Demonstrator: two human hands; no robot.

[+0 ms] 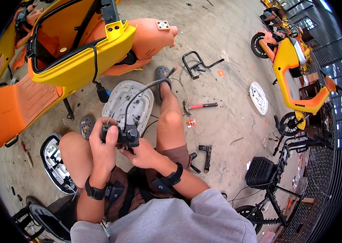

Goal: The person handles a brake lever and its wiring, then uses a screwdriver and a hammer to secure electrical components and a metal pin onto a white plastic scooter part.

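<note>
My left hand (103, 148) is closed around a black mechanical part (131, 134) with cables, its thumb pressed on top. From below, my right hand (143, 154) grips the same part; some of its fingers are hidden behind it. A thick black cable (127, 110) rises from the part and curves toward my right foot. The part's exact kind cannot be made out. Just beyond my hands, between my legs, lies a white plastic shell (143, 96) with small loose pieces in it.
A yellow and orange scooter body (43, 103) stands at the left. On the floor lie a red-handled hammer (203, 105), a bent black tube frame (195, 67), a black bracket (207, 156) and another white shell (258, 98). At right are a yellow scooter (282, 77) and a black frame with a basket (260, 173).
</note>
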